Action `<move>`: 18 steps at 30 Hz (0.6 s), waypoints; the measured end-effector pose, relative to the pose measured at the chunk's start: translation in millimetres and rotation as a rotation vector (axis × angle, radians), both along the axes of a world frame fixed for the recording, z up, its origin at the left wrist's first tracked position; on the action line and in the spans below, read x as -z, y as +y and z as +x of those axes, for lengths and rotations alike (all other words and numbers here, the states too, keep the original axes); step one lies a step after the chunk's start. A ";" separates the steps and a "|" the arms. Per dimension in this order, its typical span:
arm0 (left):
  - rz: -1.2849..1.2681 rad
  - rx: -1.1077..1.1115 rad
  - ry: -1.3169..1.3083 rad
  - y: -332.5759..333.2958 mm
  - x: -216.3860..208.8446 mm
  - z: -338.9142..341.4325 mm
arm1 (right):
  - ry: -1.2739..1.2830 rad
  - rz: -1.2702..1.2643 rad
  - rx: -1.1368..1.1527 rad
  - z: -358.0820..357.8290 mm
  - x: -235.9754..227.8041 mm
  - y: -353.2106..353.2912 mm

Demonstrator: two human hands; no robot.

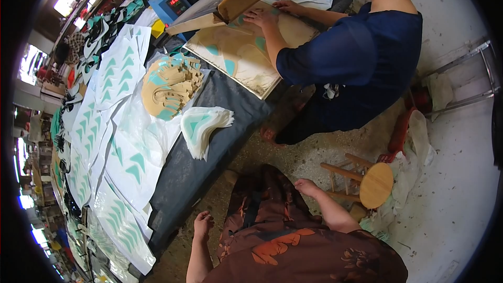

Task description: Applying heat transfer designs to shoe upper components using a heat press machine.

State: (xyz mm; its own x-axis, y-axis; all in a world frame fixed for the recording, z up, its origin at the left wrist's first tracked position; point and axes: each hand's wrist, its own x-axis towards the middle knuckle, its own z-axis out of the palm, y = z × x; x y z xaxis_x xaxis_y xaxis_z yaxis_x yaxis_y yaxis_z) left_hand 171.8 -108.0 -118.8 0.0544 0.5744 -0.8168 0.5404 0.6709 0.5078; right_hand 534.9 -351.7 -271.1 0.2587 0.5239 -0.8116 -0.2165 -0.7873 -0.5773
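Note:
My left hand hangs low beside the table's near edge, its fingers curled in and nothing showing in them. On the other side of my body, my right hand is held away from the table with its fingers loosely closed, also without a visible object. Closest to my hands on the dark table cover lies a fanned stack of white sheets with a green shape on top. Behind it sits a pile of tan curved cut pieces with green patches. White sheets printed with green shapes spread along the left.
A co-worker in dark blue stands at the far right, both hands on a tan board under a raised press lid. A blue control box stands behind. To my right is a wooden stool.

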 end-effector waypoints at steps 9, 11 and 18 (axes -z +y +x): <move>-0.004 -0.006 -0.006 0.2 -2.1 4.4 | -0.019 -0.001 -0.019 1.4 -6.1 -1.7; 0.003 -0.004 0.012 0.1 -3.2 6.2 | -0.008 0.014 -0.022 1.4 -7.8 -1.2; 0.004 0.007 0.015 0.9 -5.9 9.6 | -0.008 0.019 -0.014 1.3 -11.6 -2.3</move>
State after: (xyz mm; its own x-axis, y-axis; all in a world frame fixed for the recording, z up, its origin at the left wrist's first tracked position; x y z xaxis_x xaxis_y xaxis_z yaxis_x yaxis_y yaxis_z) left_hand 181.4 -107.1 -113.0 0.0463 0.5775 -0.8151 0.5523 0.6651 0.5026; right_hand 536.3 -354.0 -259.5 0.2577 0.5430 -0.7992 -0.2005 -0.7791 -0.5940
